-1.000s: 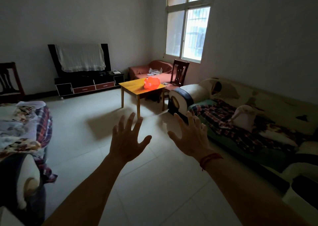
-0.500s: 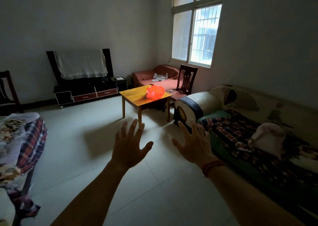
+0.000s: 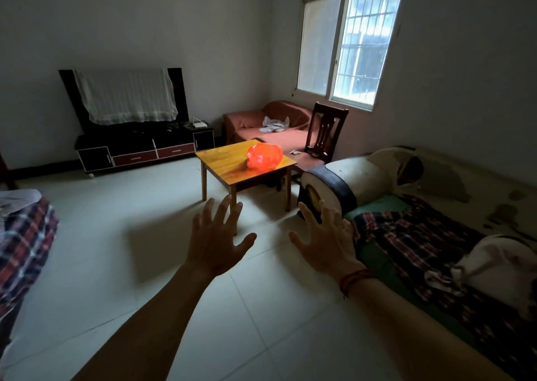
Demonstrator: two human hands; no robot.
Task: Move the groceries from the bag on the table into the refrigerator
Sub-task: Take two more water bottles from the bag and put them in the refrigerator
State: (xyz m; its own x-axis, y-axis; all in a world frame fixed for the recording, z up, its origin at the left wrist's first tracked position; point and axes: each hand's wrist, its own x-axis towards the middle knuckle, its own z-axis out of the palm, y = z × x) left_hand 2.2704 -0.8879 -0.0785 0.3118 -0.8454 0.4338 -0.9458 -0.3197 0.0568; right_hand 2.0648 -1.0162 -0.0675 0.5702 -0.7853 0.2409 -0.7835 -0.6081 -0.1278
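A bright orange-red plastic bag lies on a small yellow wooden table in the middle of the room, some way ahead of me. My left hand and my right hand are stretched out in front over the tiled floor, both empty with fingers spread, well short of the table. A red cord is tied round my right wrist. No refrigerator is in view.
A sofa with a plaid blanket runs along the right. A dark wooden chair and a reddish couch stand behind the table. A TV cabinet sits at the far wall; plaid-covered furniture is at the left.
The table and bag have grown larger and nearer as I moved forward. Both hands stay spread and empty in front of me.
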